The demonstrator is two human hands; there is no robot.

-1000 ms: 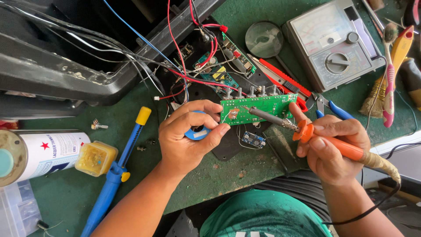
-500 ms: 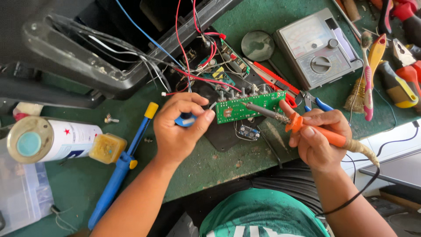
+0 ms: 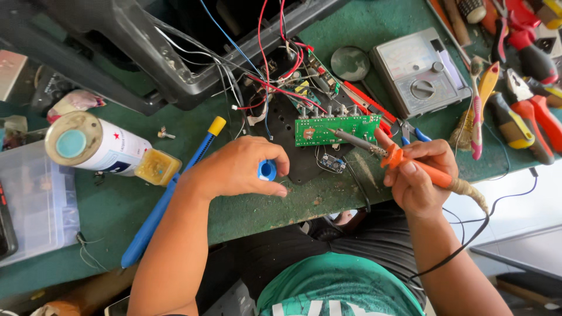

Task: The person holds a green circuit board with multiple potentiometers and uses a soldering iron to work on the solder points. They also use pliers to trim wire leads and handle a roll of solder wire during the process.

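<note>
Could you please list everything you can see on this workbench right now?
Circuit board: one, green, bench centre, iron tip on it.
Soldering iron: one, orange handle, in right hand.
Solder spool: one, blue, in left hand.
Desoldering pump: one, blue with yellow cap, left of centre.
Spray can: one, white, lying at left.
Multimeter: one, grey, upper right.
Pliers and cutters: several, red and orange handles, far right.
Open casing: one, black, top left.
Plastic box: one, clear, far left.
Hands: left hand, right hand.
</note>
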